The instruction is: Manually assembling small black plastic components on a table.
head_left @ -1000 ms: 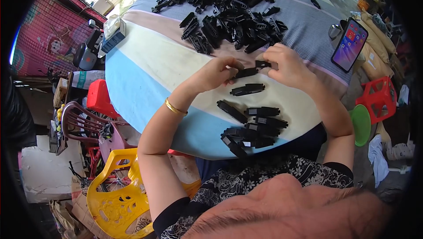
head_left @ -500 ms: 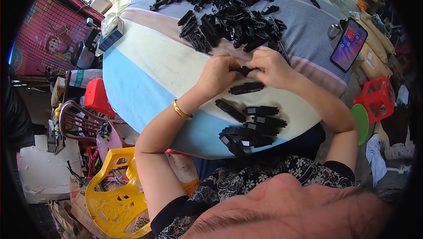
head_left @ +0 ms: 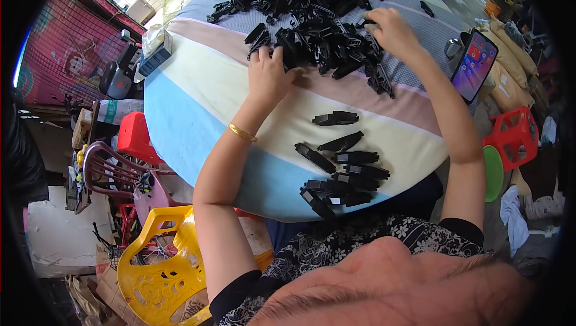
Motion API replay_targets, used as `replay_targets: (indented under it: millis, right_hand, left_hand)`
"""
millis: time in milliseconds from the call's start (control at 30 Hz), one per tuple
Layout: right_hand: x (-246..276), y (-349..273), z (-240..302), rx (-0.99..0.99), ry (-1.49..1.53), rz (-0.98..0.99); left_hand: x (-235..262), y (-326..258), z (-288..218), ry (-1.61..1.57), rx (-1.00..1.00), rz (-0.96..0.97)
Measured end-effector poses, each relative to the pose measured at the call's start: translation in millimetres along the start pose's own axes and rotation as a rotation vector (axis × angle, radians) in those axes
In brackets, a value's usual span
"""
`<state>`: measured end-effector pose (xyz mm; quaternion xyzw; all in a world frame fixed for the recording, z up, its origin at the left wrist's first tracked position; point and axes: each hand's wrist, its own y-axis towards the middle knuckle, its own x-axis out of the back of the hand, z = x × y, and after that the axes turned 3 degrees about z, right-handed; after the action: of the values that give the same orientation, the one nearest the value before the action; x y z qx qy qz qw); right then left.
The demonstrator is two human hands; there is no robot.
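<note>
A big heap of small black plastic parts (head_left: 327, 38) covers the far middle of the cloth-covered table. At its near left edge, my left hand (head_left: 269, 78) rests its fingertips on some parts, fingers spread and thumb out to the side. Farther off, my right hand (head_left: 393, 33) is at the heap's right side, thumb and fingers closed around a black plastic part (head_left: 366, 23) that is mostly hidden. Closer to me lies a loose group of longer black plastic pieces (head_left: 362, 171), with one piece (head_left: 341, 141) tilted just beyond them and another (head_left: 335, 118) farther up.
On the right, a phone (head_left: 475, 65) stands upright near the table edge. A tissue box (head_left: 156, 53) sits at the left edge. Around the table are a yellow chair (head_left: 162, 272), a red stool (head_left: 513, 137) and a pink chair (head_left: 153, 191). One stray black part (head_left: 426, 8) lies far right.
Both hands were together over a black piece in the middle; that spot is now vacated and a further piece lies among the near ones. My hands have moved apart and away, to the heap.
</note>
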<state>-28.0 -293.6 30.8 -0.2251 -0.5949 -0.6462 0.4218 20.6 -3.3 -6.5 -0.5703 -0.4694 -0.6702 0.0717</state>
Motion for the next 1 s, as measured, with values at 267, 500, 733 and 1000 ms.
replay_targets:
  millis: [267,500,733,1000]
  right_hand:
    - [-57,27,-67,-0.038,-0.126,0.116]
    - [-37,40,-39,-0.154,-0.152,0.591]
    - [-8,-10,-36,-0.071,0.124,0.129]
    - [5,-44,-34,-0.114,-0.036,0.316]
  left_hand:
    - [9,-19,-15,-0.145,-0.052,0.137]
    - [22,-27,-43,-0.492,-0.175,0.140]
    - [22,-32,-59,-0.913,-0.167,0.508]
    - [38,-38,-73,-0.805,-0.217,0.531]
